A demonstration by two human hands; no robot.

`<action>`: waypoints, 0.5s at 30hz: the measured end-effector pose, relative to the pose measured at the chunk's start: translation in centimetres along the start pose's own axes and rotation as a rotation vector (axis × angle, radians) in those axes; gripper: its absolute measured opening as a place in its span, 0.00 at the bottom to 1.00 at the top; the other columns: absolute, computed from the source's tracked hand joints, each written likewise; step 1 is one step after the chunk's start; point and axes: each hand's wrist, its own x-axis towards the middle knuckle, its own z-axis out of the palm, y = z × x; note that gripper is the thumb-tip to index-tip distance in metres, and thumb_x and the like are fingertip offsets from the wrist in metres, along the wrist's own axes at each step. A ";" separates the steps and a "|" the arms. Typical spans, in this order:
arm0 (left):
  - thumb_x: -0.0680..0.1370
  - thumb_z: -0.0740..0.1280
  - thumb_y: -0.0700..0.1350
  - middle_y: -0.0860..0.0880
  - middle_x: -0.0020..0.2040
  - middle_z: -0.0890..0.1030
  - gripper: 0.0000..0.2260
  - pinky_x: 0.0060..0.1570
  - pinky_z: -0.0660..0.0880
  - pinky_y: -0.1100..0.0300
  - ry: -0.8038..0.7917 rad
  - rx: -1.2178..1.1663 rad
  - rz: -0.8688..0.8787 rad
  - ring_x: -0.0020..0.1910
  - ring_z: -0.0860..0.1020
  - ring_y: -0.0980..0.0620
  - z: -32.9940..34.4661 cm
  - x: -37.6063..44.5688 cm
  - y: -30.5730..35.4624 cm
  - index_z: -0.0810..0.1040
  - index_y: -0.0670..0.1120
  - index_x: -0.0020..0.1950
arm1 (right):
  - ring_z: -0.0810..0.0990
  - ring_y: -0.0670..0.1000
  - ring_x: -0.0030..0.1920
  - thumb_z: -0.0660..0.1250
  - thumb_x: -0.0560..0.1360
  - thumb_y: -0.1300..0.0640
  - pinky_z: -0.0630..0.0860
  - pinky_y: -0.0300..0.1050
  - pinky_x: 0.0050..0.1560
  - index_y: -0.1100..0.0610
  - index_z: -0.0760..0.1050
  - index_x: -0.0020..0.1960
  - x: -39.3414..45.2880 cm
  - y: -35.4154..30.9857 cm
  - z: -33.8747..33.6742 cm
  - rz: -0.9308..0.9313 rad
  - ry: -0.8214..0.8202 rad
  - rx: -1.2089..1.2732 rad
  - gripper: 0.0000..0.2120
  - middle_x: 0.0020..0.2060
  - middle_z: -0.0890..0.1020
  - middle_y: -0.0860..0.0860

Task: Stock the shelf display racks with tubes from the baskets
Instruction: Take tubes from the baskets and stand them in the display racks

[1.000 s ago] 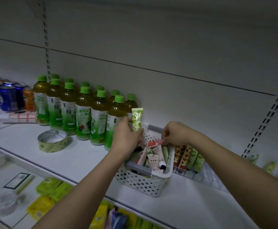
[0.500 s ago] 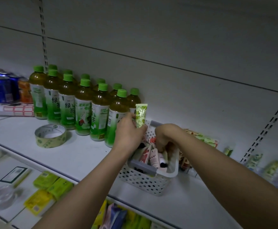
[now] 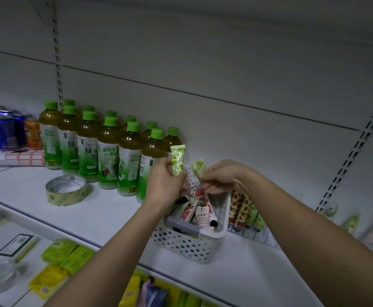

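The left hand [image 3: 165,185] grips a green leaf-print tube [image 3: 177,160] upright, crimped end up, its fingers curled round the lower half; held clear above the basket, it looks parked and ready to go to a rack. The right hand [image 3: 222,177] pinches a second, paler green tube [image 3: 197,166] between thumb and fingertips, just at the basket's far rim, probably so both can be carried across together. Below both hands sits the white perforated basket [image 3: 187,244], with more tubes [image 3: 202,214] lying jumbled inside, so plenty is left to stock. Just right of the basket a wire display rack [image 3: 250,232] already holds a row of patterned tubes [image 3: 244,210] standing side by side; more racks further right are blurred. The green tea bottles [image 3: 109,151] crowd close on the left, nearly touching the left hand, so room to swing lies rightward and upward, where the shelf back panel [image 3: 247,74] is bare. A roll of tape [image 3: 65,190] lies well apart on the shelf [image 3: 105,209], near its front edge.
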 end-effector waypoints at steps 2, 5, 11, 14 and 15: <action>0.76 0.71 0.46 0.53 0.44 0.74 0.15 0.37 0.72 0.63 -0.001 -0.002 0.007 0.42 0.73 0.58 0.0 0.0 0.0 0.71 0.50 0.59 | 0.80 0.49 0.27 0.74 0.73 0.53 0.78 0.39 0.26 0.64 0.80 0.46 -0.1 0.2 -0.5 -0.059 0.078 0.019 0.13 0.28 0.82 0.53; 0.76 0.72 0.46 0.58 0.42 0.73 0.14 0.33 0.65 0.71 -0.021 -0.002 0.022 0.39 0.72 0.64 -0.1 -0.2 0.0 0.68 0.54 0.53 | 0.73 0.47 0.25 0.75 0.72 0.50 0.72 0.38 0.26 0.60 0.79 0.44 -0.8 0.1 -1.2 -0.091 0.063 0.037 0.14 0.28 0.76 0.50; 0.74 0.73 0.42 0.54 0.49 0.75 0.22 0.38 0.72 0.67 -0.113 -0.065 -0.010 0.43 0.75 0.61 -0.5 -0.5 0.5 0.65 0.51 0.62 | 0.77 0.45 0.30 0.73 0.74 0.51 0.77 0.37 0.31 0.61 0.80 0.55 -3.9 0.3 -3.1 -0.174 0.048 0.136 0.16 0.41 0.80 0.54; 0.72 0.74 0.39 0.53 0.58 0.71 0.37 0.42 0.75 0.65 -0.179 -0.160 0.012 0.48 0.76 0.61 -0.8 -0.8 1.4 0.58 0.58 0.72 | 0.80 0.47 0.33 0.71 0.76 0.58 0.77 0.38 0.31 0.57 0.77 0.54 -5.9 0.8 -4.6 -0.278 0.048 0.243 0.08 0.41 0.80 0.53; 0.71 0.75 0.38 0.53 0.58 0.70 0.41 0.39 0.75 0.66 -0.203 -0.152 0.049 0.46 0.76 0.63 -0.8 -0.9 1.7 0.55 0.61 0.74 | 0.81 0.48 0.34 0.71 0.76 0.59 0.78 0.39 0.32 0.55 0.76 0.54 -6.5 1.0 -5.1 -0.301 0.045 0.290 0.09 0.42 0.81 0.54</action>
